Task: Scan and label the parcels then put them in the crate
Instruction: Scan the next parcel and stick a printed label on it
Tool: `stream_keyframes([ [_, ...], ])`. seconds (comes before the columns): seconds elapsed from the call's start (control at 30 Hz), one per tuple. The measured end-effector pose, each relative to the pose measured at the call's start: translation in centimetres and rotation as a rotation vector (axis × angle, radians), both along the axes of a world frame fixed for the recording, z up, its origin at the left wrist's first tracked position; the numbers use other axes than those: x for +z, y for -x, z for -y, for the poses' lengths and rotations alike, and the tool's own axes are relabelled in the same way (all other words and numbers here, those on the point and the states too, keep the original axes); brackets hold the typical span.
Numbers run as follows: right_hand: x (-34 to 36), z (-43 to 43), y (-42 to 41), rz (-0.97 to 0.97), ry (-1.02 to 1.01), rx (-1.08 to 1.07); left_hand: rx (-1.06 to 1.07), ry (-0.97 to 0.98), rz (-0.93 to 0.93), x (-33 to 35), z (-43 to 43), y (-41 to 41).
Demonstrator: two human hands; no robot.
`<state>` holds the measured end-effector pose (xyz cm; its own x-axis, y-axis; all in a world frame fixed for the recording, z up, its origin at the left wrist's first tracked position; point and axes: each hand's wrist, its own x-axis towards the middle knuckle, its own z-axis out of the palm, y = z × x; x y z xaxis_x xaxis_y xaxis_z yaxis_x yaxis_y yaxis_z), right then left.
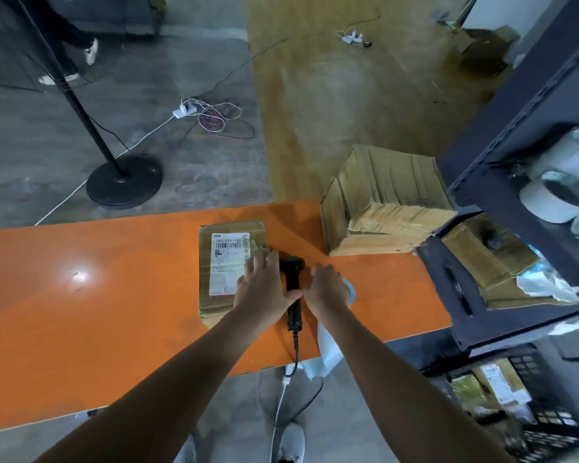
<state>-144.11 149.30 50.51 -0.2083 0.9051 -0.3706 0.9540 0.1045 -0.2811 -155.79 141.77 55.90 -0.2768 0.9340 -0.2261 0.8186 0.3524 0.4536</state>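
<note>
Either side of the scanner [294, 314] I see: left hand [264, 289] spread flat on the parcel [219, 262], right hand [328, 290] over a blue roll [351, 292], grip unclear.

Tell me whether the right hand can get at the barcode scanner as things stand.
Probably yes. The right hand sits just beside the barcode scanner on the orange table, nothing between them; only the thumb of the left hand touches its handle.

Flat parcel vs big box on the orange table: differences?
The flat parcel lies low and bears a white label; the big box stands tall with no label in view. The left hand rests on the flat parcel; no hand touches the big box. Both are brown taped cardboard.
</note>
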Motion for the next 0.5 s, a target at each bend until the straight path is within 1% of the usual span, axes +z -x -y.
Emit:
stream_keyframes([
  [0.03,-0.2,0.2,-0.4,0.073,-0.037,0.019,0.0,-0.005,0.008,0.0,-0.1,-0.4],
  [0.1,-0.6,0.6,-1.0,0.157,-0.078,0.017,0.001,-0.03,0.017,-0.1,-0.2,-1.0],
  [0.3,-1.0,0.8,-1.3,0.243,-0.075,-0.07,-0.019,-0.087,0.091,-0.3,0.9,-1.6],
  [0.4,-0.9,0.8,-2.0,0.227,-0.075,-0.063,-0.02,-0.138,0.145,0.4,1.5,-1.6],
  [0.47,-0.8,0.9,-2.5,0.145,-0.083,-0.043,-0.015,-0.191,0.2,1.0,1.9,-1.5],
  [0.5,-0.6,0.9,-2.7,0.073,-0.085,-0.044,-0.011,-0.21,0.228,1.2,2.2,-1.4],
])
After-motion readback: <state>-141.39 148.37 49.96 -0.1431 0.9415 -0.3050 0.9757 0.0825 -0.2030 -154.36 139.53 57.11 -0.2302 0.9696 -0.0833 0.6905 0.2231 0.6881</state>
